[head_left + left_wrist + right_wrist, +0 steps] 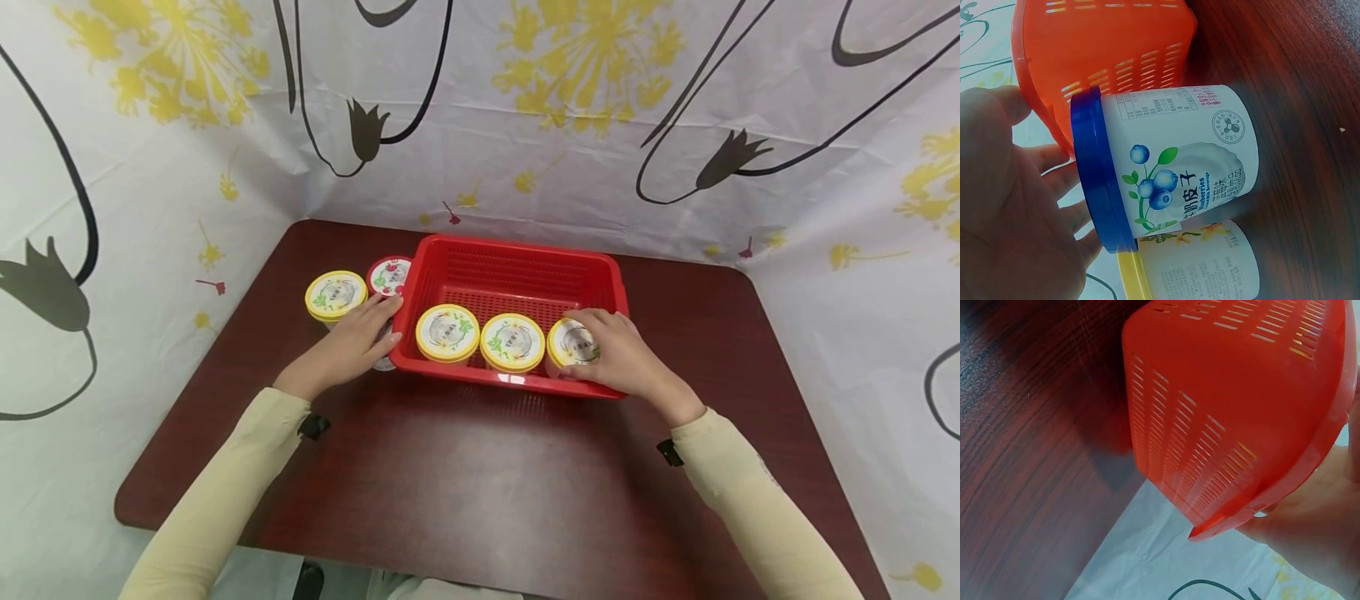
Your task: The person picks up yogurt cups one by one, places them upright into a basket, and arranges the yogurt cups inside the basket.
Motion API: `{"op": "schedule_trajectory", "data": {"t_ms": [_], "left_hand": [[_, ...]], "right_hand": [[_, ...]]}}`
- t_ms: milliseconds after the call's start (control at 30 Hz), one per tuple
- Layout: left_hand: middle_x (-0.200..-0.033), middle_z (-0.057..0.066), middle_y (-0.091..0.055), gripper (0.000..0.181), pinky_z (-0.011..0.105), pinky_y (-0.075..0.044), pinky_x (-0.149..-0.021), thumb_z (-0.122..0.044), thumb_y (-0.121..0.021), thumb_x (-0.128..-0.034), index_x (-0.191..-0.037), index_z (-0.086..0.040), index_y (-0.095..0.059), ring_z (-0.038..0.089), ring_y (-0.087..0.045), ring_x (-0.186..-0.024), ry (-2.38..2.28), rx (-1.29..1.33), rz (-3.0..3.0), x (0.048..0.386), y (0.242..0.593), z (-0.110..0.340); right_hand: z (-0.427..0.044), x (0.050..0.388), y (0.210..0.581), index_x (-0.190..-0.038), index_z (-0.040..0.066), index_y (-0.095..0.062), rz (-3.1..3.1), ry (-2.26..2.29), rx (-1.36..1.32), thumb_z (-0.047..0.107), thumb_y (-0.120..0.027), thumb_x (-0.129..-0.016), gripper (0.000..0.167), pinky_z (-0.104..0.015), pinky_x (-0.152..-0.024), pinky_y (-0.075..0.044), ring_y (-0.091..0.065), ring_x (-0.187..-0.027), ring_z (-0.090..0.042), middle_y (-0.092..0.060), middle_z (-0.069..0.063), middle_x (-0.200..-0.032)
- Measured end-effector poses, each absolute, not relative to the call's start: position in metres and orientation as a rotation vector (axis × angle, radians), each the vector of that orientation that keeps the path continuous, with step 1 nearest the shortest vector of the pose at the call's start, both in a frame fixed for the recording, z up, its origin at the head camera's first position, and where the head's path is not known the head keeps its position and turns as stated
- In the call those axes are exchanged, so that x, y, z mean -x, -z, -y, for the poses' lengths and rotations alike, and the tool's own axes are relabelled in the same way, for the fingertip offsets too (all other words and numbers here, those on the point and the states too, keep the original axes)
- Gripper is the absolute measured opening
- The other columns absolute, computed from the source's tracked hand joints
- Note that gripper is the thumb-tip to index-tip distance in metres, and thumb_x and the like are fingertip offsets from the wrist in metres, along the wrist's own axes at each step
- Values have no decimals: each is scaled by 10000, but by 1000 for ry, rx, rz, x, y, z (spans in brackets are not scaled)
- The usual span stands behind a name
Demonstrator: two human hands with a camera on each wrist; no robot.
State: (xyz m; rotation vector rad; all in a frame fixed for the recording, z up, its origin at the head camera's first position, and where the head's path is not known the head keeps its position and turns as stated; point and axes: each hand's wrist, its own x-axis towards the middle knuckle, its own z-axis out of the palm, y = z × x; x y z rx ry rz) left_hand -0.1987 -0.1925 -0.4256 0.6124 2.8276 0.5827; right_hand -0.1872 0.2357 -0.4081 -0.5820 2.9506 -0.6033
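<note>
Right hand [622, 357] gripping a yellow-lidded tub [576, 342] inside a red basket [525, 265] on the desk [487, 483], its lid partly masked, left hand [347, 342] spread at the basket's rim, blue-lidded tub [1172, 162] mostly hidden beneath from overhead, red-lidded tub [388, 273] partly blocked.

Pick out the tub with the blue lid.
The blueberry tub, just outside the basket by the left hand; the other tubs have yellow or red lids.
</note>
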Motion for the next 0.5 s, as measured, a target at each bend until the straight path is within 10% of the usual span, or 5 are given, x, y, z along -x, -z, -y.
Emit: {"op": "schedule_trajectory", "data": {"t_ms": [500], "left_hand": [[-1667, 53, -203, 754, 589, -223, -1229, -498, -481, -993, -1601, -203, -147, 321, -118, -1557, -591, -624, -2829, 198, 425, 193]], "right_hand": [[-232, 187, 405, -1384, 184, -525, -2940, 520, 643, 390, -873, -688, 804, -588, -1145, -257, -456, -1323, -309, -533, -123, -1412]]}}
